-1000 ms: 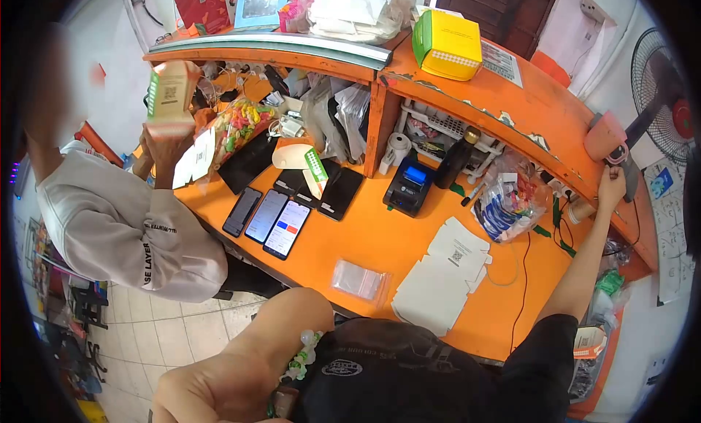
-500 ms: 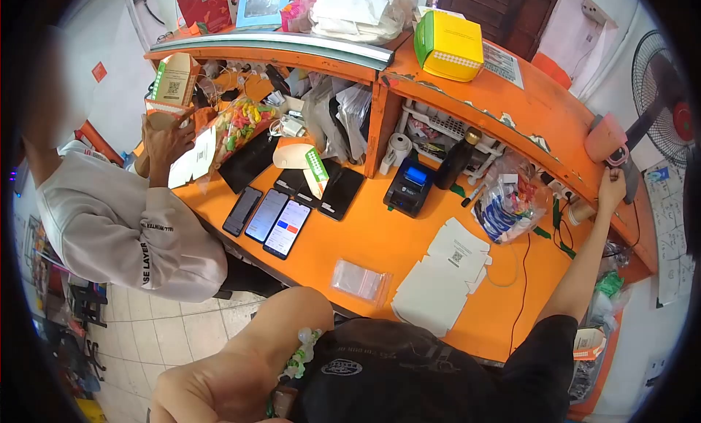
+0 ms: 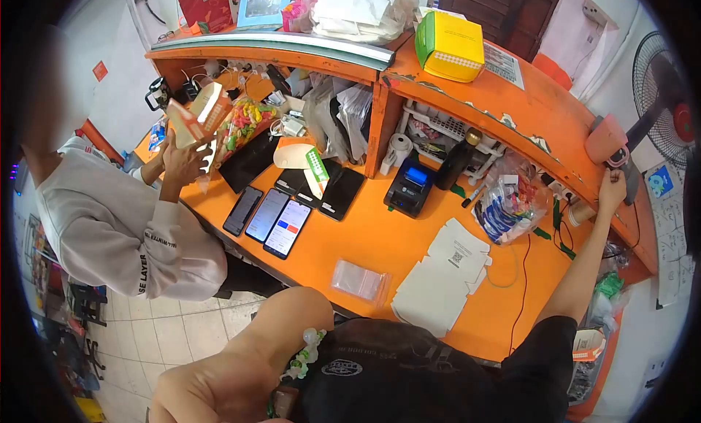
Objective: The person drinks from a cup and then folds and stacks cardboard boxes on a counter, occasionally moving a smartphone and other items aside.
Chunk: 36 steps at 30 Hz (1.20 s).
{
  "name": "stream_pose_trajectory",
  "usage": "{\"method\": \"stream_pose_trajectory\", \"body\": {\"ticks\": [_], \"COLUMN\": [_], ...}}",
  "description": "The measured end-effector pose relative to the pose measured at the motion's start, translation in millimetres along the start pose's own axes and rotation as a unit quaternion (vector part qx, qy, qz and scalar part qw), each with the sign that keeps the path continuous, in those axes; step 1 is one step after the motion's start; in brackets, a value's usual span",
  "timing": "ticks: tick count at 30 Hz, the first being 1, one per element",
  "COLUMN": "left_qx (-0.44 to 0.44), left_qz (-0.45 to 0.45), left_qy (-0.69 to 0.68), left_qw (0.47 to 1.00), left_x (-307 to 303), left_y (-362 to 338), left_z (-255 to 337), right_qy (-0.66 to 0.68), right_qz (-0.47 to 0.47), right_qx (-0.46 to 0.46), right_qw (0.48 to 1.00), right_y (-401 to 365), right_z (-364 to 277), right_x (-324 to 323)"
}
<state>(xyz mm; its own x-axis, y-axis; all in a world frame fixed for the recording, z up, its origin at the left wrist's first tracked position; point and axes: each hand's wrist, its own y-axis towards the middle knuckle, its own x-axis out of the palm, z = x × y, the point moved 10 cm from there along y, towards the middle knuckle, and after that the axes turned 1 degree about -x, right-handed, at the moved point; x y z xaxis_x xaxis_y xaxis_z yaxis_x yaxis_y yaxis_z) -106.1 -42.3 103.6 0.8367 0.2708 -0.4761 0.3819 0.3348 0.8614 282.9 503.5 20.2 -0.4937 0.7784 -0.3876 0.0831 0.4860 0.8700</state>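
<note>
My right hand (image 3: 612,188), fingers curled closed, rests at the shelf's right end, just below a pink mug (image 3: 606,140) and beside a dark grey object (image 3: 632,181). What it grips, if anything, is hidden. My left arm is bent close to the camera at the lower left, with a bracelet of pale green and clear beads (image 3: 301,356) beside it. Only part of my left hand (image 3: 190,394) shows at the bottom edge, its fingers out of sight. Ahead of me on the orange desk (image 3: 365,237) lie a flat white unfolded carton (image 3: 445,273) and clear plastic bags (image 3: 358,278).
On the left, a co-worker in a pale sweatshirt (image 3: 131,233) holds an orange and white carton (image 3: 198,116). Several phones (image 3: 287,229), a label printer (image 3: 410,189), a black bottle (image 3: 458,160) and a filled plastic bag (image 3: 509,204) stand or lie about. A fan (image 3: 661,94) is at right.
The co-worker's hands and carton have shifted, and the carton is now tilted and more open. A dark mug behind it has come into view. My arms look nearly unmoved.
</note>
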Motion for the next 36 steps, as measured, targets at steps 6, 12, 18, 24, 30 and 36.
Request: {"method": "stream_pose_trajectory", "body": {"ticks": [6, 12, 18, 24, 30, 36], "left_qx": [0.047, 0.157, 0.168, 0.129, 0.271, 0.23], "left_qz": [0.132, 0.239, 0.289, 0.253, 0.298, 0.287], "left_qy": [-0.062, -0.044, -0.022, -0.035, -0.076, -0.048], "left_qw": [0.988, 0.957, 0.942, 0.958, 0.912, 0.929], "left_x": [-4, -8, -10, -6, -13, -11], "left_y": [11, -1, -2, 3, -7, -2], "left_z": [-11, -1, -4, -5, 1, -1], "right_qy": [-0.003, 0.009, 0.01, -0.008, -0.009, 0.027], "right_qz": [-0.001, 0.009, 0.003, 0.002, 0.006, 0.003], "right_qx": [0.003, -0.001, -0.001, 0.009, 0.011, 0.024], "right_qw": [1.0, 1.0, 1.0, 1.0, 1.0, 0.999], "right_y": [0, 0, -1, 0, 0, -1], "right_z": [3, 3, 0, 0, 2, 2], "right_x": [2, 1, 1, 0, 0, 0]}}
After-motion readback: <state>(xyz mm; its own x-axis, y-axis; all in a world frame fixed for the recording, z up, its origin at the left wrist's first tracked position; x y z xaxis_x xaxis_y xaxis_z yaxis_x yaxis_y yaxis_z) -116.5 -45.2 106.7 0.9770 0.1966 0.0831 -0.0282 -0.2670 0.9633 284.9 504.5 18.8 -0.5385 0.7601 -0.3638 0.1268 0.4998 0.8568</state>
